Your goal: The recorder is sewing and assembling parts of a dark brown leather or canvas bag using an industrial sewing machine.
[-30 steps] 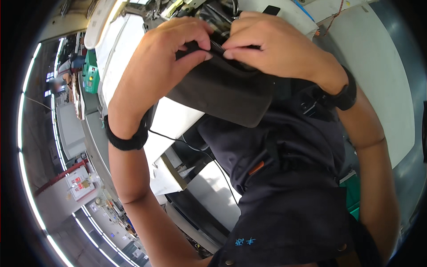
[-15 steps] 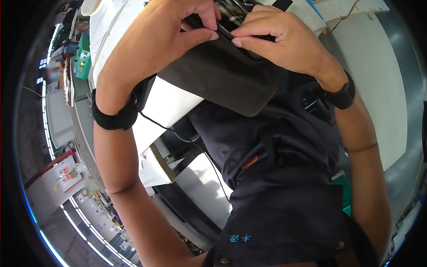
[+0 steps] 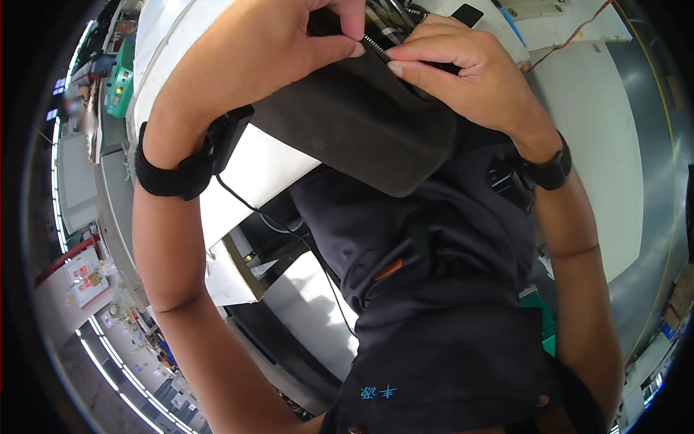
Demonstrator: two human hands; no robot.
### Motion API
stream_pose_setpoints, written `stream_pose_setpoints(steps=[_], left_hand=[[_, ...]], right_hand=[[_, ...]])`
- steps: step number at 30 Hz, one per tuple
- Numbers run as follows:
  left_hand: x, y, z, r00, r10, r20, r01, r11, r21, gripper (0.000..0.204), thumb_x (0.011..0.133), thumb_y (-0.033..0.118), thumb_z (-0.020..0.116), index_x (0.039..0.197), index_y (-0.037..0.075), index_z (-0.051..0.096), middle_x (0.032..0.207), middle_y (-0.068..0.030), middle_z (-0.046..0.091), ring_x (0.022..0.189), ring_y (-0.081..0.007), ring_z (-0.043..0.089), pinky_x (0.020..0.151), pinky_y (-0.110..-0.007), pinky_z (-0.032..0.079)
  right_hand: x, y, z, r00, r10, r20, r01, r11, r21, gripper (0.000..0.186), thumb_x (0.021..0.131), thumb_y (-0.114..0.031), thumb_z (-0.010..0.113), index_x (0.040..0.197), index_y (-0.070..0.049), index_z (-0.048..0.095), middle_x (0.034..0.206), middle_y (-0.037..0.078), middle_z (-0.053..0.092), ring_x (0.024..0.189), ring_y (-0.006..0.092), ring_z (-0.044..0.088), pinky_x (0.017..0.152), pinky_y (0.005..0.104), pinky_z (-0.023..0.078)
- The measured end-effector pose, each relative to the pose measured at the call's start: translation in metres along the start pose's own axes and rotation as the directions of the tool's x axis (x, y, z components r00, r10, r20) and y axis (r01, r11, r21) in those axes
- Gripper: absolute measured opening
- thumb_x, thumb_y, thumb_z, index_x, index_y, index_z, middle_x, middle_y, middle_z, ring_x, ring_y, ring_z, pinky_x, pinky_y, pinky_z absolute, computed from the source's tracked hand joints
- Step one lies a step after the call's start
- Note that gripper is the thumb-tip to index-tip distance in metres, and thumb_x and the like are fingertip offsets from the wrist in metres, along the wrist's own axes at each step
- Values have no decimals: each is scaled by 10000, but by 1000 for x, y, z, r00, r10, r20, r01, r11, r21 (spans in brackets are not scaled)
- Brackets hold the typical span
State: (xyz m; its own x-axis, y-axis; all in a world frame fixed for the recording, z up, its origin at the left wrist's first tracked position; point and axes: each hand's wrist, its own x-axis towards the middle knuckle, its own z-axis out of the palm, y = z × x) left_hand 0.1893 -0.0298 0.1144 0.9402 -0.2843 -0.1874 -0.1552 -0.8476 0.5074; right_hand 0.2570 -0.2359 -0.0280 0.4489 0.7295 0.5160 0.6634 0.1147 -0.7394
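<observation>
“Pinching that black zipper with silvery metal teeth (image 3: 377, 49) from both ends, by the look of it.”

“From two spots, anyway. The bare left hand (image 3: 267, 54) has thumb and forefinger pressed together on the edge of the smooth, dark, round-cornered cloth panel (image 3: 350, 119), right by the teeth. The bare right hand (image 3: 477, 79) nips the zipper just beside, thumb against finger, no gap in either grip.”

“Why so close together?”

“I'd say so that the short run of teeth between them lies straight and under control.”

“And the panel's loose end?”

“Reaching past the smooth white table (image 3: 264, 166), out over the lap of the dark cloth apron (image 3: 448, 347). That probably brings the zipper edge up facing both hands.”

“What's the dark plaid fabric (image 3: 382, 20) beyond?”

“It lies behind the zipper; whether it's joined on, I can't tell.”
</observation>
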Motion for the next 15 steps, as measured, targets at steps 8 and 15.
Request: stream_pose_setpoints(steps=[8,15], left_hand=[[2,-15,4,977,208,-49,-206,978,28,166,846,24,769,981,21,673,911,-63,697,850,-158,671,711,-300,533],[8,-13,-3,998,-21,66,29,990,-136,242,857,9,745,1081,21,655,999,-52,704,956,-152,678,787,-295,538]], right_hand=[[2,-4,3,1000,-8,-3,8,998,-63,156,927,-101,738,1041,4,759,893,79,719,840,225,649,762,341,516],[14,-18,9,992,115,-46,-112,992,52,199,933,-218,746,970,-23,756,807,99,699,766,262,623,707,366,484]])
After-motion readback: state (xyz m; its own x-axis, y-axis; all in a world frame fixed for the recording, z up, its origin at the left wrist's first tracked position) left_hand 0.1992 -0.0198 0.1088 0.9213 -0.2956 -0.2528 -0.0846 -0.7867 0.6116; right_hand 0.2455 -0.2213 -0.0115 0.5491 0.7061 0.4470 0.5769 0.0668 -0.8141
